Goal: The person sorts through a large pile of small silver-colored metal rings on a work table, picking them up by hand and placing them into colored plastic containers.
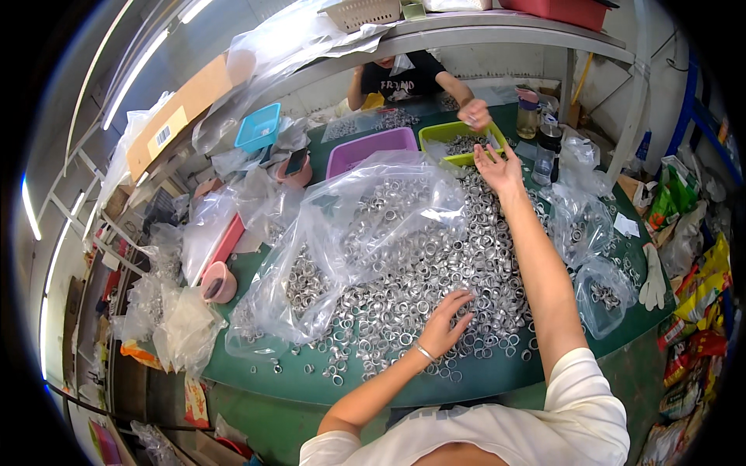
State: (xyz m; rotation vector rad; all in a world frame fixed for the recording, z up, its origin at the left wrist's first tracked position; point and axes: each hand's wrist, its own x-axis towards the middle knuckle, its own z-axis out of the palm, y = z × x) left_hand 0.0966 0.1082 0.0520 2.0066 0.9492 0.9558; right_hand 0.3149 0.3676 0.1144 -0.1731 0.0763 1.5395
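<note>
A large heap of small silver metal rings (pixel 486 264) is spread over the green table. My left hand (pixel 444 328), with a bracelet at the wrist, rests at the heap's near edge, its fingers apart and touching the rings; no ring shows in its grasp. My right hand (pixel 501 172) is stretched far forward, fingers spread and palm turned up, beside the near right rim of a yellow-green basin (pixel 437 133) that contains more rings. Just beyond it, a co-worker's hand (pixel 475 115) hangs over that basin, blurred. A clear plastic sheet (pixel 381 206) covers part of the heap.
A purple basin (pixel 371 149) stands left of the green one. Bottles (pixel 546 151) are at the far right, near plastic bags (pixel 602 295) and a white glove (pixel 652 278). Pink cups (pixel 218 283) and a blue basket (pixel 258 126) lie left. A shelf (pixel 497 27) spans the back.
</note>
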